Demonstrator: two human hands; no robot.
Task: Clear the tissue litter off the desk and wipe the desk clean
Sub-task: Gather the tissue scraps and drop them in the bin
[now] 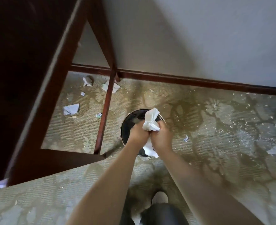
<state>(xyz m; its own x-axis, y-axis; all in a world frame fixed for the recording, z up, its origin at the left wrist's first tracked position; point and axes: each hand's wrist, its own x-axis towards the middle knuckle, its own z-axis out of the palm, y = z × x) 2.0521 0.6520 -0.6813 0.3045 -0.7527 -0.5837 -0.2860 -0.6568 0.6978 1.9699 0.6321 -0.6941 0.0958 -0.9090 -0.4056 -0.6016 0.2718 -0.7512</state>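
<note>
No readable text, label, brand, number or sign anywhere in view. Tissue wad above bin: plain white, no print. Paper scraps on carpet left of bin: blank or too blurred to read. Bin wall: dark, no visible marking.
</note>
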